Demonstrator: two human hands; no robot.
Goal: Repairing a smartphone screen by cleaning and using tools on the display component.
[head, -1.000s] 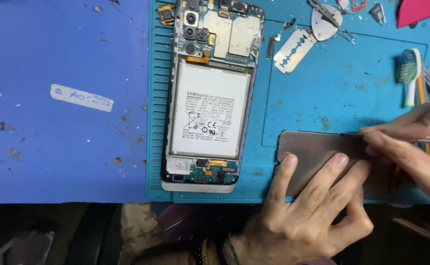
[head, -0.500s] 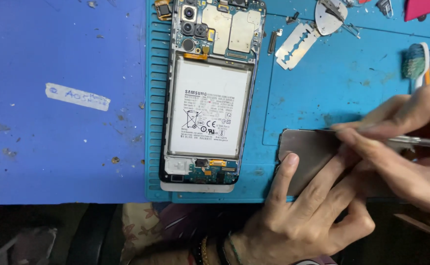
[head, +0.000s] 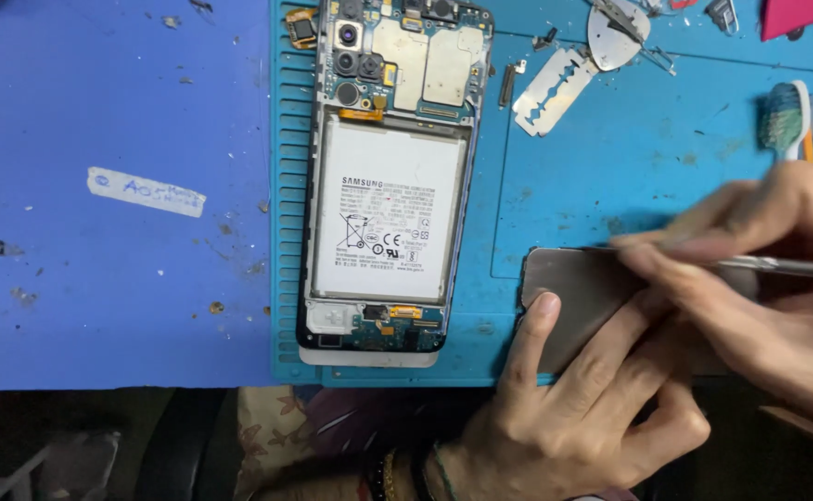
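Grey back cover (head: 581, 289) flat under left hand (head: 573, 417), below right-hand (head: 777, 278) grip.

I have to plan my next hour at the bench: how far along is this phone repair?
Done: the phone lies opened on the blue mat, battery and boards bare. In hand: the left hand presses down the grey back panel while the right hand works a thin metal tool along its top edge. Left: the panel is still off the phone, so closing up is not yet done.
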